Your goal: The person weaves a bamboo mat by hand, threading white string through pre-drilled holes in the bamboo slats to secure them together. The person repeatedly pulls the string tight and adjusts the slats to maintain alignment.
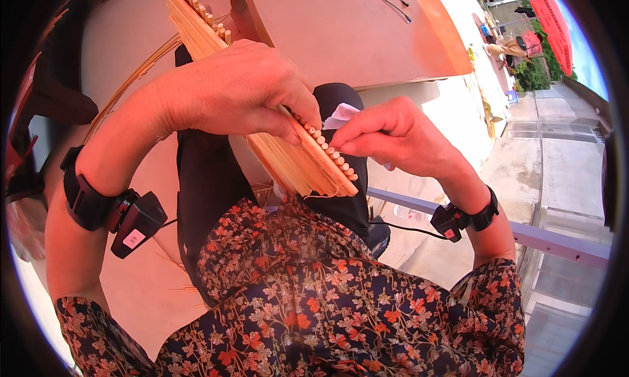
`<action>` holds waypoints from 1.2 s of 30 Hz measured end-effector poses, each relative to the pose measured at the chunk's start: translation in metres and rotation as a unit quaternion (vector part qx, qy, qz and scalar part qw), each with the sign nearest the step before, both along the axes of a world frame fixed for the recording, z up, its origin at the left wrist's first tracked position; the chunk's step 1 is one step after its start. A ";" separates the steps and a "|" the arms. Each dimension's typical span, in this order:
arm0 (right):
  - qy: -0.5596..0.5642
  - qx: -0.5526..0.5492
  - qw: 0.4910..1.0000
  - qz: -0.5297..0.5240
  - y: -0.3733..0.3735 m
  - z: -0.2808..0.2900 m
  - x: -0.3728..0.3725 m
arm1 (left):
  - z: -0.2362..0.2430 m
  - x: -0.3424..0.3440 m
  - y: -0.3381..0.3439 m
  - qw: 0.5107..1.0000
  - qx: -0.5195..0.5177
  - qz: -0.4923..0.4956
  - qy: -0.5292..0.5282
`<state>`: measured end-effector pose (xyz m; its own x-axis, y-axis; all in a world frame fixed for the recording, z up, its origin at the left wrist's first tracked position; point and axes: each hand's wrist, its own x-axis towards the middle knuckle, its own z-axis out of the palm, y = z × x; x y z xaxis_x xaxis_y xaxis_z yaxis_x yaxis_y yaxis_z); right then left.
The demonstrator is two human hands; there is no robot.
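A long pale straw-coloured panel of closely packed thin stalks slants across my lap, with a row of short round rod ends along its edge. My left hand is closed over the panel's middle, fingers on the rod edge and thumb on its near face. At that same edge, my right hand is closed in a pinch, its fingertips by the rod ends. A thin whitish scrap, like paper or cloth, sticks out of the right hand. Its held part is hidden by the fingers.
Ahead stands a low table or board with a dark cord-like thing on it. Long thin stalks lie at the left. A metal rail runs at the right. Farther off are a person and a red canopy.
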<state>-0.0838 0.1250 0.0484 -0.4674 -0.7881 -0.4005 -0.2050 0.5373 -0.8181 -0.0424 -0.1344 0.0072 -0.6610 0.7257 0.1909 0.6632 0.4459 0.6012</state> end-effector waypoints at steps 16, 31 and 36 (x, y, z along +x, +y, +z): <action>-0.047 0.072 0.995 -0.047 0.015 -0.021 0.013 | -0.039 -0.007 0.020 0.997 0.032 -0.038 0.061; 0.123 0.037 0.991 0.049 0.022 -0.033 0.037 | -0.047 0.000 0.029 0.997 0.018 -0.053 0.044; 0.162 0.041 0.984 0.066 0.021 -0.034 0.039 | -0.050 0.005 0.027 0.996 0.022 -0.051 0.068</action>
<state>-0.0446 0.1458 0.0144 -0.4764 -0.8215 -0.3134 -0.5197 0.5506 -0.6533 -0.0374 -0.1076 -0.0431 -0.5501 0.7766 0.3069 0.7802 0.3470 0.5205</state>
